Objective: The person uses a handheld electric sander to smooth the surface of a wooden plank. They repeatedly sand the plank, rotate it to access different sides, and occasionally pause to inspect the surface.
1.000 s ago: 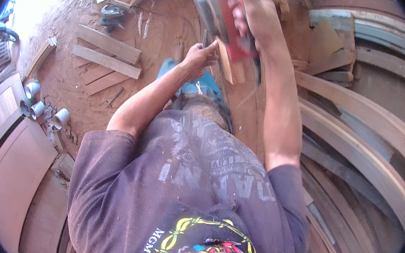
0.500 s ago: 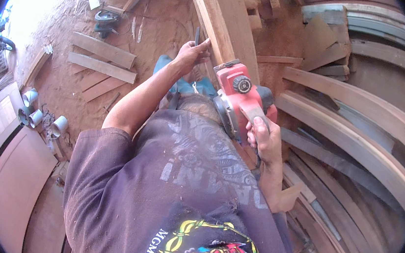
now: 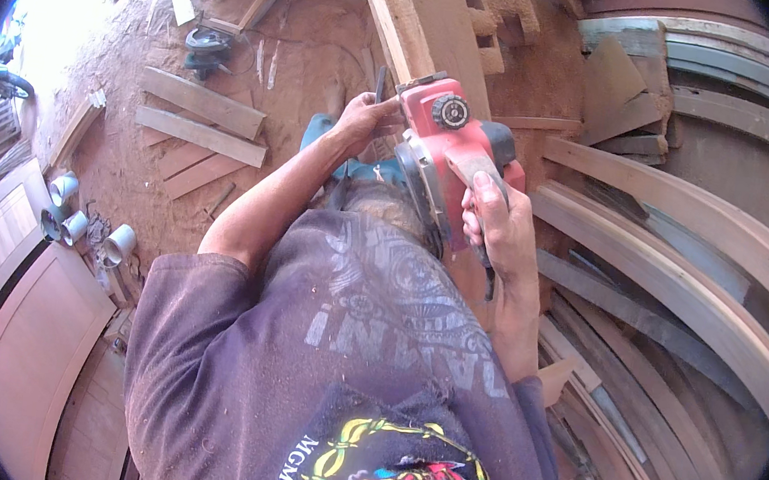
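Note:
My right hand (image 3: 503,224) is wrapped around the rear handle of a red electric hand planer (image 3: 458,145) with a black depth knob. The planer sits on a long wooden beam (image 3: 426,19) that runs away from me, and its body hides part of the wood. My left hand (image 3: 366,124) is beside the beam's left edge, just left of the planer. Its fingers are closed around a slim dark stick (image 3: 380,84) that points up; its exact kind is unclear.
Cut boards (image 3: 202,104) and a green circular saw (image 3: 208,48) lie on the dusty floor at left. Several metal cups (image 3: 119,245) stand near wooden panels (image 3: 38,325). Long curved-looking planks (image 3: 675,242) are stacked close on my right. More timber (image 3: 494,3) lies ahead.
The planer has slid forward along the beam, away from me, with my right hand on it. My left hand stays beside the beam, still with the stick. The view has shifted slightly.

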A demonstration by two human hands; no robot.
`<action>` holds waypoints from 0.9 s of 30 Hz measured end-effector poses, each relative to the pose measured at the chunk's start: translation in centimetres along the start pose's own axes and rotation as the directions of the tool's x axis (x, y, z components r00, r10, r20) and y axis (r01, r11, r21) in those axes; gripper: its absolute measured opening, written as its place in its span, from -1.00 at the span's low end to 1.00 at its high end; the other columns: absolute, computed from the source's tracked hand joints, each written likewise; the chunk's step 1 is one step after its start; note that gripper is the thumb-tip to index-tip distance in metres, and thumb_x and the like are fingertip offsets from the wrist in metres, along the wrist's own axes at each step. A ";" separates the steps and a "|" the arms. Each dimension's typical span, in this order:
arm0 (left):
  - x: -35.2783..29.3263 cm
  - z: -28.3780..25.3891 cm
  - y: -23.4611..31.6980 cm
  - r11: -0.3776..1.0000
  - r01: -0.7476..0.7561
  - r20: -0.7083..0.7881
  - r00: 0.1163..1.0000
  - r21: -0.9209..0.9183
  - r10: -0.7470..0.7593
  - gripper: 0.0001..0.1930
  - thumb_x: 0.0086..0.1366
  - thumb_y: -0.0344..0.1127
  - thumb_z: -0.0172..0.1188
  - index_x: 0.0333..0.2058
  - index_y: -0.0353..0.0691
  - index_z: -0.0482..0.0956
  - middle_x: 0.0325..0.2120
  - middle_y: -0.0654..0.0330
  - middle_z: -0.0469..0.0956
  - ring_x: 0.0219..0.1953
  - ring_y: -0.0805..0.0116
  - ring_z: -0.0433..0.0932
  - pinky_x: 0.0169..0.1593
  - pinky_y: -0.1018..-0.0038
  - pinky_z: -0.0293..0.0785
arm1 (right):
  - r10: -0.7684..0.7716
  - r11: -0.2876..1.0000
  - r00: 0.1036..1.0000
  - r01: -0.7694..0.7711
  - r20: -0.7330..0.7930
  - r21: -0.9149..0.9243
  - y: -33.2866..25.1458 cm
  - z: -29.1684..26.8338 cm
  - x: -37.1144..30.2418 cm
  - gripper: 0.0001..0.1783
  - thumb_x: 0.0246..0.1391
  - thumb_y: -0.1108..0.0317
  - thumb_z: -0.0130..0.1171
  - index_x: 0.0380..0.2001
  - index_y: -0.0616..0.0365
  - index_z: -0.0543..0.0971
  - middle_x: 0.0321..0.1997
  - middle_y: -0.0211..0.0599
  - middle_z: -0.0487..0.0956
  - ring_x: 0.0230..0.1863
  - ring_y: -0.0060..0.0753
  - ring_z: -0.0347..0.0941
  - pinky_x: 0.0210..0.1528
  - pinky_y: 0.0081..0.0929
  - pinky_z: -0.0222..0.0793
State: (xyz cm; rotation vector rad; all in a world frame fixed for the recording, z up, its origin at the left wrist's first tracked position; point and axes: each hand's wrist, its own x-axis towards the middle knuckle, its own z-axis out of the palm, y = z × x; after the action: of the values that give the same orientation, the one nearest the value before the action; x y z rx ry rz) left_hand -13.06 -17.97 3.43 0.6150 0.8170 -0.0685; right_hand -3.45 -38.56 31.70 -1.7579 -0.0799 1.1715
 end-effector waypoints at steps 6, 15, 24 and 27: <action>0.9 0.7 3.1 0.998 -0.043 -0.063 0.997 -0.047 0.040 -0.63 0.44 -0.08 0.40 -0.04 -0.23 0.54 -0.18 0.18 0.68 -0.22 0.35 0.67 -0.17 0.37 0.61 | -0.024 0.999 1.000 0.024 0.010 -0.037 -2.8 1.3 3.4 -0.47 0.44 -0.13 0.12 -0.44 0.09 0.54 -0.61 -0.63 0.39 -0.61 -0.80 0.26 -0.60 -0.67 0.13; 5.4 -1.2 8.3 0.976 -0.095 -0.098 0.992 -0.196 0.077 -0.65 0.47 -0.04 0.37 -0.10 -0.24 0.62 -0.29 0.24 0.68 -0.32 0.45 0.65 -0.24 0.43 0.62 | -0.013 1.000 1.000 0.013 0.005 -0.012 -7.4 4.5 9.9 -0.48 0.41 -0.10 0.16 -0.45 0.12 0.54 -0.57 -0.60 0.39 -0.61 -0.78 0.26 -0.60 -0.67 0.14; 5.7 -0.7 11.9 0.944 -0.148 -0.083 0.988 -0.294 0.129 -0.68 0.49 -0.04 0.33 -0.16 -0.22 0.67 -0.28 0.25 0.72 -0.35 0.47 0.68 -0.25 0.45 0.63 | -0.053 0.998 0.997 0.054 0.052 -0.015 -12.2 7.1 14.4 -0.51 0.40 -0.07 0.18 -0.40 0.17 0.56 -0.48 -0.54 0.44 -0.57 -0.76 0.30 -0.59 -0.66 0.17; 5.2 -0.2 13.1 0.956 -0.163 -0.094 0.985 -0.243 0.143 -0.76 0.50 -0.16 0.31 -0.10 -0.22 0.69 -0.25 0.25 0.74 -0.29 0.46 0.70 -0.20 0.44 0.64 | -0.097 0.995 0.995 0.097 0.026 0.012 -13.1 7.9 16.0 -0.47 0.33 -0.12 0.24 -0.43 0.17 0.61 -0.59 -0.60 0.41 -0.62 -0.78 0.29 -0.61 -0.64 0.14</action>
State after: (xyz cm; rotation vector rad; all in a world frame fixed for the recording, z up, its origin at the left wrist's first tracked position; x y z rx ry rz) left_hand -5.82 -6.13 6.02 0.4421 0.8332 0.1984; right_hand 4.90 -18.03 30.37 -1.7103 -0.1735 1.1231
